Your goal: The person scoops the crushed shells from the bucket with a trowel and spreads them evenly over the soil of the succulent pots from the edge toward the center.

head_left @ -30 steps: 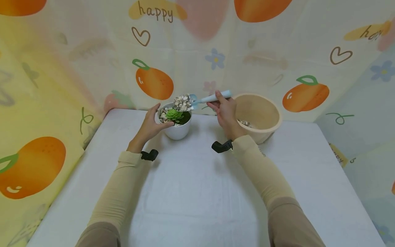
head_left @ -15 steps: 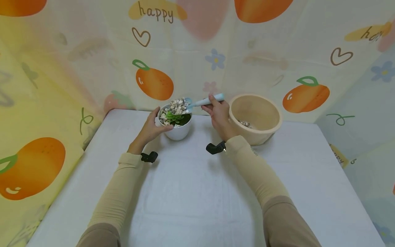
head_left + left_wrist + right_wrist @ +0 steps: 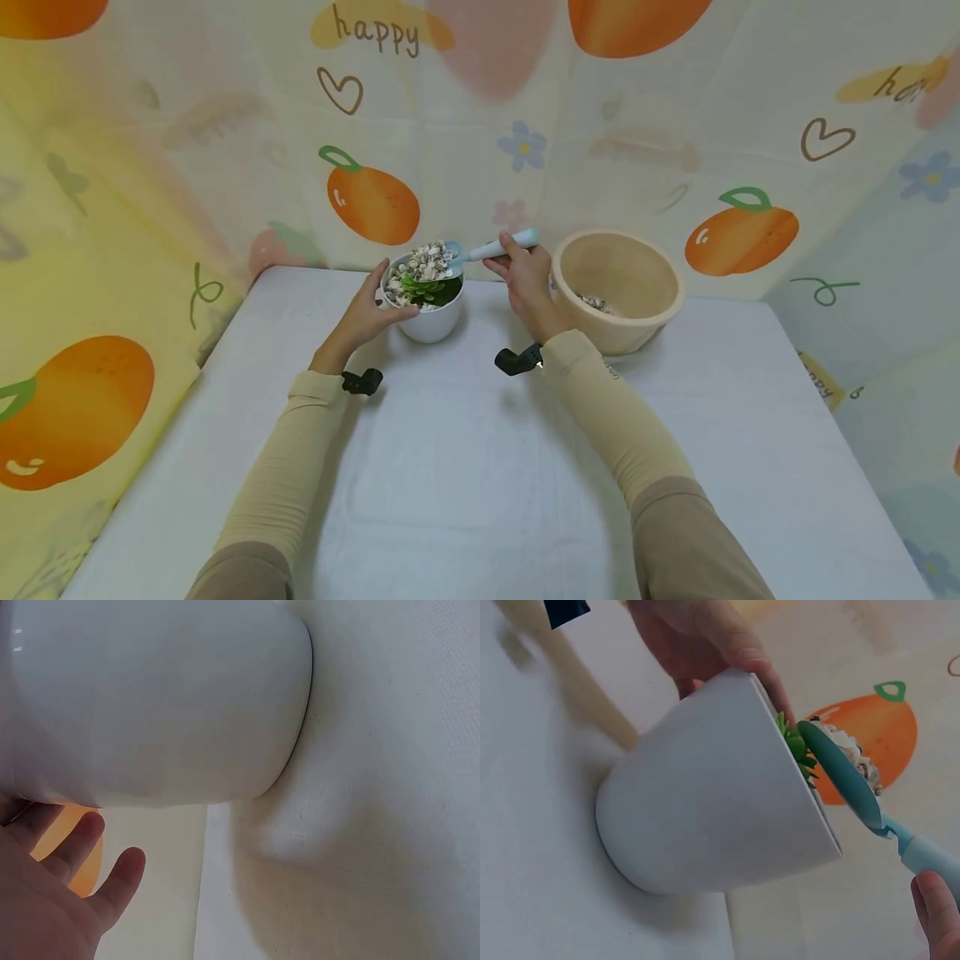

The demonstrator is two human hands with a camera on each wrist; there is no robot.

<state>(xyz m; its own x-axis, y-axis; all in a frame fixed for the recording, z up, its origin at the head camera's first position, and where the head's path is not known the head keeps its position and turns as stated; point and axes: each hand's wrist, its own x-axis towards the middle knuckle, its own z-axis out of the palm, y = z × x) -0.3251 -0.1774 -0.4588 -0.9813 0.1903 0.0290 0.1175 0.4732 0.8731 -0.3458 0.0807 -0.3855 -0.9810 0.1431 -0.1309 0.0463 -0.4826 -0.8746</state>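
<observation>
My left hand holds the small white flowerpot at its rim, thumb on the near side and fingers on the far side; some lower fingers spread free in the left wrist view. Inside sit a green succulent, pale pebbles on the left and a dark patch on the right. My right hand grips the handle of a light-blue trowel. Its scoop, heaped with pebbles, hovers over the pot opening, close above the succulent. The right wrist view shows the pot's outer wall and the scoop's underside.
To the right of my right hand stands a large beige pot with some pebbles at its bottom. A white cloth covers the table. Directly behind the pots hangs a fruit-patterned curtain.
My right hand has moved left and slightly down, bringing the loaded trowel from the pot's rear right further over its opening. The left hand and white pot stay in place.
</observation>
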